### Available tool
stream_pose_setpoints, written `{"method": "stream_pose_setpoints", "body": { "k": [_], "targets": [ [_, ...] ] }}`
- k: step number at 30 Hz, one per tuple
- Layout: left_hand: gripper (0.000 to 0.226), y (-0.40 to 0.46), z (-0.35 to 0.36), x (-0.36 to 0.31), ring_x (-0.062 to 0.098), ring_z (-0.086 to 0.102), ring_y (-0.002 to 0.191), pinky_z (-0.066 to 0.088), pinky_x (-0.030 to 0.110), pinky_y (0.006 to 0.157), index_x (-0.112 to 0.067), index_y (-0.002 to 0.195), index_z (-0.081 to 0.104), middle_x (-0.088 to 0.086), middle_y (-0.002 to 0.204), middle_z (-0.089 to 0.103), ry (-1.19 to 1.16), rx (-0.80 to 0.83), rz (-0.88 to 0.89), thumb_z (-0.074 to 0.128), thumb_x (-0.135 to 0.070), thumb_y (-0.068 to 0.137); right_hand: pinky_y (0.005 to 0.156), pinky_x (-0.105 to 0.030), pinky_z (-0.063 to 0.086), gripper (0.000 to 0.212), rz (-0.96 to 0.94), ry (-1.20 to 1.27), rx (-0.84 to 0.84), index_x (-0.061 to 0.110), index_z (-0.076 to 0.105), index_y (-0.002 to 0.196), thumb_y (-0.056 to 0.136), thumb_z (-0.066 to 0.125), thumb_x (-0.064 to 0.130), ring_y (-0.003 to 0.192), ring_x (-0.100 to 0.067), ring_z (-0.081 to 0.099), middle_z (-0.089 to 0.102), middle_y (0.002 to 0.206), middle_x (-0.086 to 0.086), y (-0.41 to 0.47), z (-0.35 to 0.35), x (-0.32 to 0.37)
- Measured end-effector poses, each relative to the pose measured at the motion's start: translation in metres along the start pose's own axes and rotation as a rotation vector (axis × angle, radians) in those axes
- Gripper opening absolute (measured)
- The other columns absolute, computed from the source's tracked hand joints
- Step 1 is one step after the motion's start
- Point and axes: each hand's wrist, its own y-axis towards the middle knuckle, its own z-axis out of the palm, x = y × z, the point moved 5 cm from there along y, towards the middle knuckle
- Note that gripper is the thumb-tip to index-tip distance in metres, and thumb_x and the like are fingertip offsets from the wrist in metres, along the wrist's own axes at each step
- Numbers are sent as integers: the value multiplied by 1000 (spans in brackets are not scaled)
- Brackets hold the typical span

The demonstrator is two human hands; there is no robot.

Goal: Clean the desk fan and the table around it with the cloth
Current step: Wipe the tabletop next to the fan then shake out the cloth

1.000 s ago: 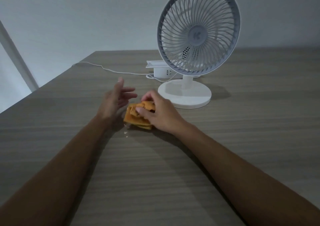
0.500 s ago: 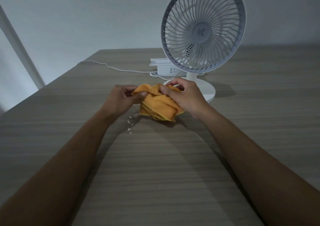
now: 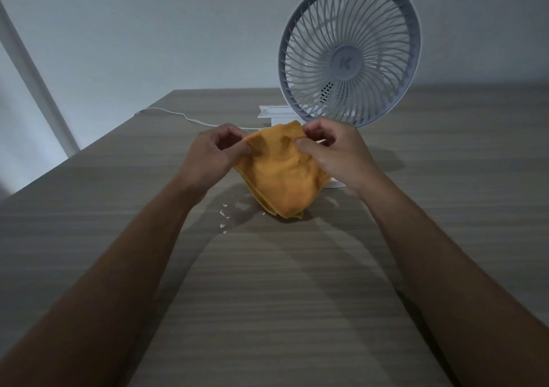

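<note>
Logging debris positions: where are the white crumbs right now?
In the head view, the white crumbs lie on the table, just left of the orange cloth's hanging tip, between the forearms.

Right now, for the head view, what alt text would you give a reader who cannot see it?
Two bare hands, left hand and right hand, hold up an orange cloth by its top edge above a wood-grain table. Small white crumbs lie on the table beneath it. Behind stand a white desk fan and a white power strip.

Dim, bluish light; soft forearm shadows on the table [image 3: 445,178]; edges bowed.
</note>
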Motion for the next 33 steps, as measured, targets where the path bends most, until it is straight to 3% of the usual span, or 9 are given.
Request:
{"method": "stream_pose_setpoints", "body": {
  "k": [4,8,12,16,20,23,25,29,33],
  "targets": [
    [50,2,17,-22,5,66,103,55,22,85,-24,122,60,-2,114,70,71,222,60,78,-13,77,85,-24,53,16,-147,-170,41,28,74,97,82,72,23,93,-3,66,72,92,12,1,3,10],
    [20,8,16,-41,11,66,86,56,23,81,-6,102,71,15,98,72,154,207,100,72,-11,83,79,-21,53,24,-191,-271,35,25,74,105,82,74,32,90,-3,66,73,95,9,0,-1,24],
    [12,9,2,-51,9,61,84,50,20,77,-4,97,67,6,91,67,104,152,115,65,-12,88,70,-26,53,35,-108,-319,207,24,73,101,73,81,43,79,-7,66,71,88,7,-1,-14,30],
    [4,5,-7,-61,11,60,83,51,26,80,-8,95,62,0,85,65,16,213,92,60,-9,91,78,-28,52,16,-121,-259,269,24,71,95,82,75,32,86,-10,68,73,90,6,0,-33,39],
    [21,10,-10,-69,9,61,81,54,27,79,-10,103,62,-4,86,65,6,236,46,56,3,88,91,-35,55,16,-160,-167,147,27,70,106,89,68,26,100,-13,66,72,103,5,6,-35,57],
    [31,12,-11,-75,15,62,93,54,32,83,-18,117,64,0,99,64,179,287,32,62,-10,88,91,-36,55,17,-170,-173,47,24,70,104,87,70,27,98,-10,66,72,101,5,11,-27,70],
    [22,12,-13,-80,13,63,91,54,31,82,-15,108,69,4,99,68,271,318,33,66,-22,88,87,-33,55,19,-167,-171,56,23,70,105,86,72,25,96,-9,66,72,100,6,14,-25,78],
    [27,17,-27,-80,11,65,87,50,34,82,-22,88,70,-5,90,71,508,338,14,75,-43,72,77,-17,49,34,-100,-377,360,25,68,115,83,75,13,97,-1,61,68,106,10,15,-20,83],
    [27,24,-31,-73,23,62,77,52,43,74,-18,72,60,5,79,68,743,333,103,85,-27,67,77,-22,48,32,-99,-620,386,21,72,108,78,80,25,93,-9,64,70,98,4,24,-9,74]
  ]
}}
